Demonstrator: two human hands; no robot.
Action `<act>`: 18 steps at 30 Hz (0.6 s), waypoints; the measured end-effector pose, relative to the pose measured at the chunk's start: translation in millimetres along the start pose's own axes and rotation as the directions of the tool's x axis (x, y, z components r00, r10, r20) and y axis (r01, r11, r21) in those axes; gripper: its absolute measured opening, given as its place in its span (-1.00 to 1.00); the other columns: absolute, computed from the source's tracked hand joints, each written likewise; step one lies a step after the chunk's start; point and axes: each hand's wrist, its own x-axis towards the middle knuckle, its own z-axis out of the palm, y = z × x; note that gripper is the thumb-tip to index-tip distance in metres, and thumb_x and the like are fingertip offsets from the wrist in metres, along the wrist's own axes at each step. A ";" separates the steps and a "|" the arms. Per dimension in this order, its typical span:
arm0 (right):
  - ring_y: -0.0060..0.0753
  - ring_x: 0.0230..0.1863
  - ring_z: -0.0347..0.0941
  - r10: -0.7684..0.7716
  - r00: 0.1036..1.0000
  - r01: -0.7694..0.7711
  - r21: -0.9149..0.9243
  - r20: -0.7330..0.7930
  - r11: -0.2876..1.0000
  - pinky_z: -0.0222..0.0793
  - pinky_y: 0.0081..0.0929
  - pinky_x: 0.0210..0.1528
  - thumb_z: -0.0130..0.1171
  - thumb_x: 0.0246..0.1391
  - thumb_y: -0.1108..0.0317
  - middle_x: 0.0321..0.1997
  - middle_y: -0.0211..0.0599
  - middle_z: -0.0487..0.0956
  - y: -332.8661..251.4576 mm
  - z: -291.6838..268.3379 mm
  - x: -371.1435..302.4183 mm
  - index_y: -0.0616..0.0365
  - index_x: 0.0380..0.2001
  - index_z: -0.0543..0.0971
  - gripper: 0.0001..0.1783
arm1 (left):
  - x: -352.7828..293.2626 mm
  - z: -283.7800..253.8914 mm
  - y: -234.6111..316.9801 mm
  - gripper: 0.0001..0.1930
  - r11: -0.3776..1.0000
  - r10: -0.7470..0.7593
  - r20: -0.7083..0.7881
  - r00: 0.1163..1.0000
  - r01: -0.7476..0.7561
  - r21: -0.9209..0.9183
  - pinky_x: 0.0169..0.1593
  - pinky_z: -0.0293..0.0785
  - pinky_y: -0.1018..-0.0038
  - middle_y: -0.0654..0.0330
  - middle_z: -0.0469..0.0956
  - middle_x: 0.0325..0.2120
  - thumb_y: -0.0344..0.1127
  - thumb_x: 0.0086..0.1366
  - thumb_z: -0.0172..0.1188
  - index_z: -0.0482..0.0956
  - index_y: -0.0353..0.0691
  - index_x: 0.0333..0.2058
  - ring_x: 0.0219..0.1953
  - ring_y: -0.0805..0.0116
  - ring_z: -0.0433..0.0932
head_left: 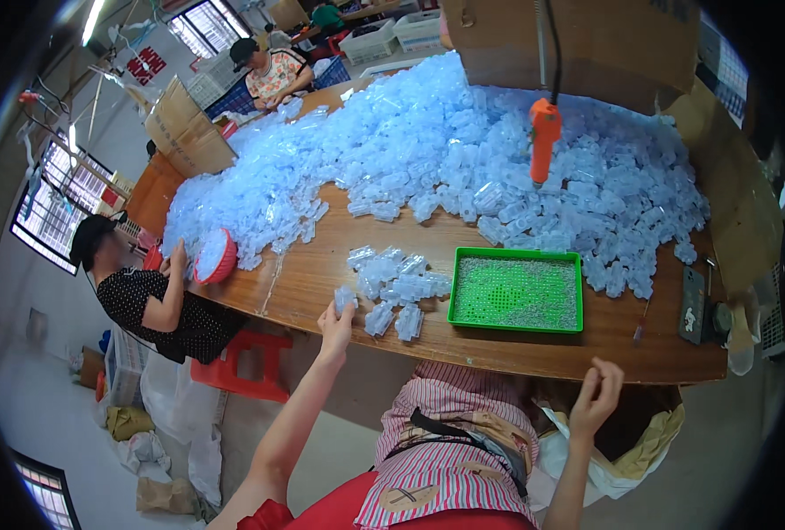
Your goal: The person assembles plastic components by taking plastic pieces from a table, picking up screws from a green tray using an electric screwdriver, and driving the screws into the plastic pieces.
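My left hand [335, 330] pinches a small clear plastic piece [345, 299] at the table's front edge. Beside it lies a loose group of similar clear plastic pieces [407, 287], several of them close to my fingers. Off the front edge, on the right, my right hand [597, 397] hangs in the air above an open sack; its fingers are loosely bent and apart, and nothing shows in them. Between the two hands a green tray [453, 305] holds many tiny silvery parts, thinly spread with its green bottom showing through.
A big heap of clear plastic pieces [428, 132] covers the table's far side. An orange electric screwdriver [544, 141] hangs above it. A phone [693, 305] lies at the right. The open sack [649, 450] stands below. Two people work at the left, one beside a red basket [226, 262].
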 end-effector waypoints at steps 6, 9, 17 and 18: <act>-0.10 -0.25 0.42 0.068 0.996 -0.068 0.002 0.056 0.998 0.34 -0.29 -0.20 0.09 0.05 0.53 -0.31 -0.13 0.48 -12.8 -14.8 -104.6 0.27 -0.35 0.55 -0.91 | -35.7 21.6 5.3 -0.36 0.976 0.162 -0.161 0.974 -0.134 0.172 0.23 0.09 0.28 -0.10 0.15 0.15 -0.08 0.28 0.12 0.17 -0.33 0.20 0.22 0.05 0.13; -0.08 -0.26 0.43 0.190 0.967 -0.194 0.009 0.172 0.981 0.36 -0.27 -0.23 0.12 0.03 0.50 -0.33 -0.12 0.48 -14.6 -30.3 -142.1 0.27 -0.39 0.55 -0.93 | -93.6 49.9 38.4 -0.46 0.818 0.528 -0.120 0.841 -0.465 0.339 0.26 0.01 0.24 -0.13 0.10 0.14 -0.22 0.27 0.15 0.22 -0.38 0.12 0.21 -0.03 0.09; -0.03 -0.15 0.45 0.425 0.797 -0.410 -0.133 0.428 0.902 0.38 -0.22 -0.08 0.11 0.07 0.35 -0.26 -0.12 0.51 33.7 5.5 -177.3 0.20 -0.36 0.56 -0.85 | -178.6 47.1 -56.3 -0.69 0.743 0.497 0.447 0.744 -0.631 0.224 0.17 0.13 0.17 -0.12 0.27 -0.05 -0.24 0.28 0.07 0.40 -0.34 -0.11 0.06 -0.02 0.25; -0.05 -0.15 0.45 0.294 0.892 -0.297 -0.045 0.343 0.954 0.38 -0.22 -0.07 0.11 0.04 0.37 -0.25 -0.16 0.49 27.8 5.5 -163.0 0.20 -0.36 0.55 -0.86 | -162.7 36.6 -102.8 -0.64 0.720 0.518 0.373 0.770 -0.628 0.296 0.07 0.26 0.17 -0.06 0.31 -0.09 -0.13 0.34 -0.04 0.39 -0.35 -0.12 -0.03 0.01 0.33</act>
